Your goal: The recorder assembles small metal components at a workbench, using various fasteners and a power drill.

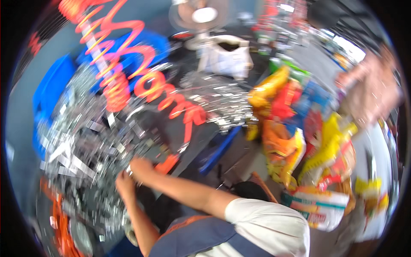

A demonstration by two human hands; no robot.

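My right hand (pixel 142 168) and my left hand (pixel 125 185) are close together at the near right side of a large heap of clear and silvery pieces (pixel 98 141). Both hands look closed, fingertips facing each other, around a small whitish thing (pixel 129 169) that blur keeps me from naming. Just right of my right hand lies a red-orange tool handle (pixel 168 163). A red coiled hose (pixel 171 105) runs from near it up to the top left.
Blue bins (pixel 50 92) stand behind the heap. Clear plastic (pixel 218 96) and a white bag (pixel 227 55) lie at the back. Colourful snack packets (pixel 282 141) pile up on the right, beyond a blue bar (pixel 220 150). A fan (pixel 201 17) stands far back; another person (pixel 372 88) is at far right.
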